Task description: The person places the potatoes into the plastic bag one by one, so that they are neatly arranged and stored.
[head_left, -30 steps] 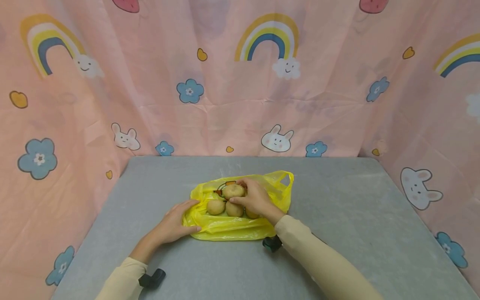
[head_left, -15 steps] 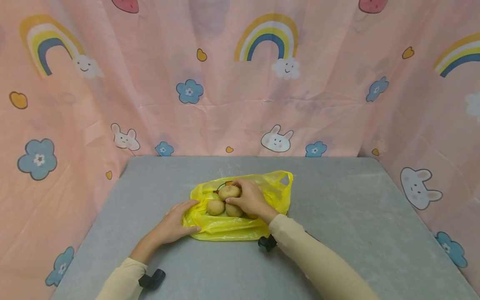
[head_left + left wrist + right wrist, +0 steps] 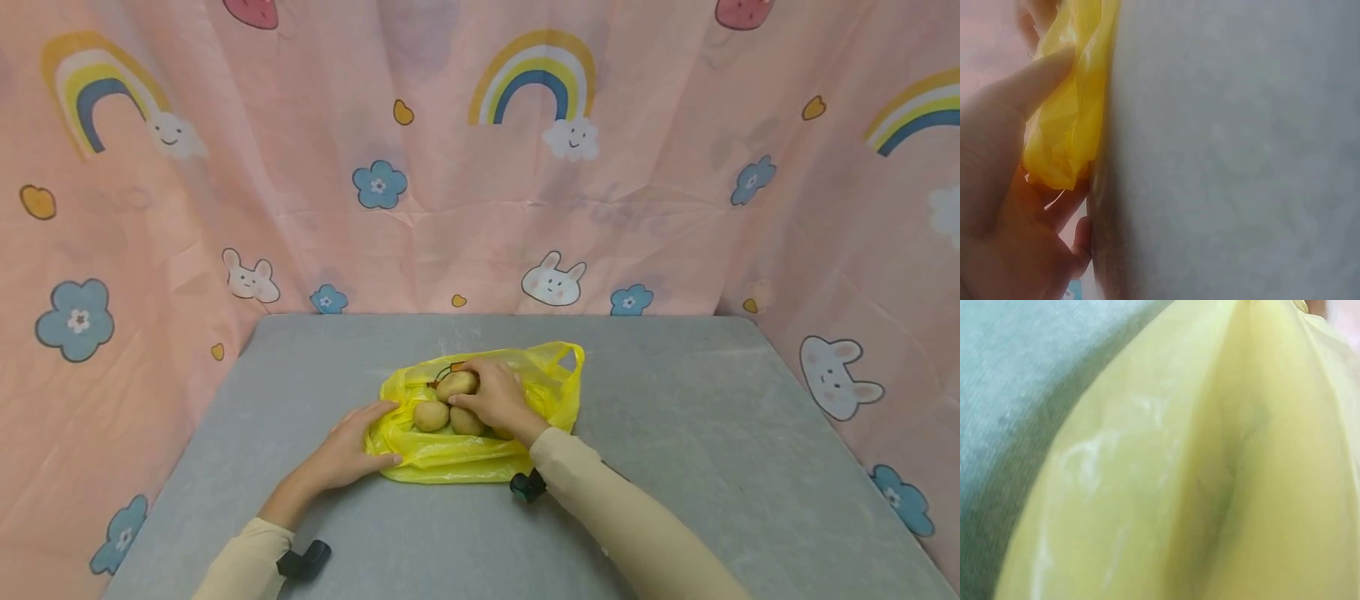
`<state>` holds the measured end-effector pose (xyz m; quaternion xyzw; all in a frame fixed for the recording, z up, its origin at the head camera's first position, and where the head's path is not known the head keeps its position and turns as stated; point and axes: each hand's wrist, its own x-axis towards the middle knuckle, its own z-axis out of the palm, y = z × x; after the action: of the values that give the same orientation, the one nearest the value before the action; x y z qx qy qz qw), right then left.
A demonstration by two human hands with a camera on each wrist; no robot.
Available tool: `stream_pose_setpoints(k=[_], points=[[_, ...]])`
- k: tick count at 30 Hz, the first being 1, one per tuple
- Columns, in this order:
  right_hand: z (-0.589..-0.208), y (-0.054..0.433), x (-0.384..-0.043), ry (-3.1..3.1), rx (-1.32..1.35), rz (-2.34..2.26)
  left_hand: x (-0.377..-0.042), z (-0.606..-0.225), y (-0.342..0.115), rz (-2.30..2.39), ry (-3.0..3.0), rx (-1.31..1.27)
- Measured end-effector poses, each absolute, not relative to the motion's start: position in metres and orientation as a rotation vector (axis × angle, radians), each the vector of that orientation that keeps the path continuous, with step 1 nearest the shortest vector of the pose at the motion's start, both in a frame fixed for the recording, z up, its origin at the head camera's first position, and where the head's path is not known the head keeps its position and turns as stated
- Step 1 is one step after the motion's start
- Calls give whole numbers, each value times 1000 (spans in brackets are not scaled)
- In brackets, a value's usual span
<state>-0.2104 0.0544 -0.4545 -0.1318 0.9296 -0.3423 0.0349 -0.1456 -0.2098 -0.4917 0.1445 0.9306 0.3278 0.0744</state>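
Note:
A yellow plastic bag lies on its side on the grey table, its loop handle toward the right. Inside it, seen through its opening, are several potatoes. My right hand grips one potato at the top of the group, thumb in front and fingers behind. Two more potatoes, the left one and the middle one, sit just below it. At the bag's left end my left hand holds the plastic between thumb and fingers; the left wrist view shows its thumb over the bag. Yellow plastic fills most of the right wrist view.
The grey table extends around the bag on every side. A pink patterned curtain hangs behind the table and along both sides. Dark wrist cameras sit on the left wrist and right wrist.
My right hand has moved slightly left with its potato, which now sits nearer the left potato. The left hand and the bag's left end have stayed in place.

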Motion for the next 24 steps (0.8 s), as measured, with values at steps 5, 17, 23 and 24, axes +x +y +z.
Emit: stream_pose_setpoints(k=[5,17,23,24], points=[[-455,54,-211,2855,-446,-1017,-146,-492,-210,981,2792,427],[-458,53,-213,2765,-458,-1038,-145,-493,-210,976,2789,430],[-458,59,-213,2664,-448,-1148,-145,-492,-209,974,2790,428],[-457,60,-213,2648,-445,-1183,-145,-491,-210,968,2793,433]])
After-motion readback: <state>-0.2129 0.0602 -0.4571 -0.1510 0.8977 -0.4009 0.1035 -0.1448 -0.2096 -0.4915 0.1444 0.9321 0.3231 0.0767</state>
